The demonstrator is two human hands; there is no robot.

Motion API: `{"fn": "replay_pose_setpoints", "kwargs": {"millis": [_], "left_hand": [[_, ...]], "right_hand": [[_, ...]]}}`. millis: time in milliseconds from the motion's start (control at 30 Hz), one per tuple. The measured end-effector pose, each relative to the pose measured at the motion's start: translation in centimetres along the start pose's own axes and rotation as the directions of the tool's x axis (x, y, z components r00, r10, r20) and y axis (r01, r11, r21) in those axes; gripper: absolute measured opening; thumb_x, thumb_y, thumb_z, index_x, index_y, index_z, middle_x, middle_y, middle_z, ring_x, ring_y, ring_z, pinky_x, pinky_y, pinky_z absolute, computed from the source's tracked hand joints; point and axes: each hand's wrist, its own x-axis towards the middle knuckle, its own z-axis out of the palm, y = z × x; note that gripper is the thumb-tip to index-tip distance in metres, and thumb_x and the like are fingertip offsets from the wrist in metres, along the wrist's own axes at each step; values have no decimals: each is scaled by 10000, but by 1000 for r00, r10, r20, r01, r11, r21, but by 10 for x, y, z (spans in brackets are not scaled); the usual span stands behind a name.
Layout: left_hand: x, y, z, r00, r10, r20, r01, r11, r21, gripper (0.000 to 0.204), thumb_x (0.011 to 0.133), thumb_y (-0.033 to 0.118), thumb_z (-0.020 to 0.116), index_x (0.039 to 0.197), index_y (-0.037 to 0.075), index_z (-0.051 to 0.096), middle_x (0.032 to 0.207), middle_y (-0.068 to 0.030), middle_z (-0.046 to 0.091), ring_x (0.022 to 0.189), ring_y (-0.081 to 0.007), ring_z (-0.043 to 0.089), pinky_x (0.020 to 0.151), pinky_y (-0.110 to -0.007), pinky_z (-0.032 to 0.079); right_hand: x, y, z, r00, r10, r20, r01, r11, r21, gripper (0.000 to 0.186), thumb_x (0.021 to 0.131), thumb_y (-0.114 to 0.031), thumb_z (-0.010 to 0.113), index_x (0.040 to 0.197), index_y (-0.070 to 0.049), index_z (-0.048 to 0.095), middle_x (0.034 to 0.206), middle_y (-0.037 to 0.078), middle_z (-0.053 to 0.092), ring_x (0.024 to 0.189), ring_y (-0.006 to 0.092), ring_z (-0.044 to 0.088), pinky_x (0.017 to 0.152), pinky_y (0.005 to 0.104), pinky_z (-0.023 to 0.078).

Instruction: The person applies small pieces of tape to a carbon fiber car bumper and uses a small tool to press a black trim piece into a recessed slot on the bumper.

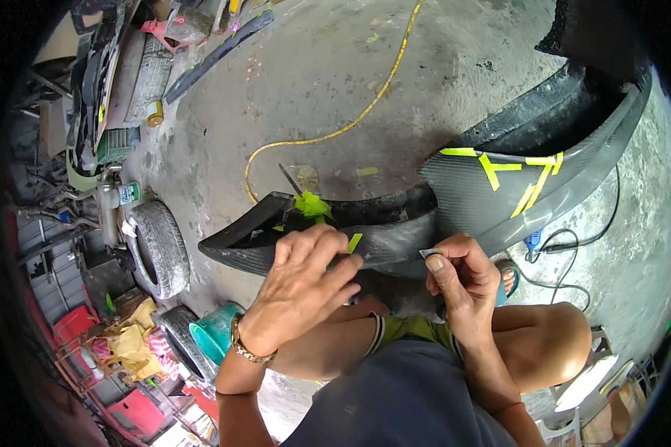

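Note:
A carbon-fibre car body panel [395,235], black and woven-looking, lies in front of my knees. My left hand [298,279], with a gold watch [244,344] on its wrist, is over the near edge of the panel's left part. Its fingers are bent and apart, with no held object showing. Just beyond them a crumpled wad of yellow-green tape [312,206] sits on the panel's rim, and a short tape strip [355,243] is stuck beside them. Between thumb and fingers, my right hand [466,287] pinches a small flat greyish blade [429,253].
More yellow tape strips [528,195] mark the panel's right part. A yellow hose [328,136] curves across the concrete floor. Tyres [175,253], a teal bucket [215,333] and clutter line the left. A black cord with a blue end [533,240] lies at right.

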Motion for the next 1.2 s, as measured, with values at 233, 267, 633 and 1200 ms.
{"fn": "replay_pose_setpoints", "kwargs": {"millis": [233, 267, 633, 1200], "left_hand": [[8, 0, 8, 1000, 14, 19, -18, 972, 234, 325, 854, 150, 759, 1178, 162, 741, 1258, -70, 543, 1286, -286, 512, 1031, -440, 389], [10, 1, 9, 1000, -5, 28, -1, 978, 209, 302, 865, 132, 740, 1166, 158, 735, 1262, -73, 542, 1289, -290, 512, 1033, -439, 390], [2, -3, -11, 965, -254, -66, 261, 953, 154, 863, 629, 351, 929, 1386, 72, 625, 1391, -114, 574, 1356, -343, 498, 1094, -485, 352], [-6, -17, -6, 960, -255, -113, 271, 949, 163, 634, 652, 368, 911, 1140, 8, 727, 1124, -100, 627, 1150, -312, 572, 1039, -467, 359]], "right_hand": [[-1, 8, -1, 995, 65, 81, -35, 944, -327, 109, 961, -37, 739, 1000, 35, 666, 856, 115, 624, 706, 207, 608, 640, 324, 491], [-1, 9, -1, 992, 87, 90, -51, 939, -340, 107, 961, -37, 739, 1002, 33, 669, 862, 121, 628, 706, 218, 614, 645, 326, 495], [7, 7, 13, 985, -76, 155, 155, 778, -609, 98, 932, -65, 742, 1002, -34, 680, 894, 124, 660, 752, 356, 691, 651, 412, 548], [17, 11, 26, 950, -116, 290, 300, 599, -743, 98, 931, -113, 718, 993, -46, 682, 977, 78, 645, 748, 308, 720, 637, 424, 595]]}}
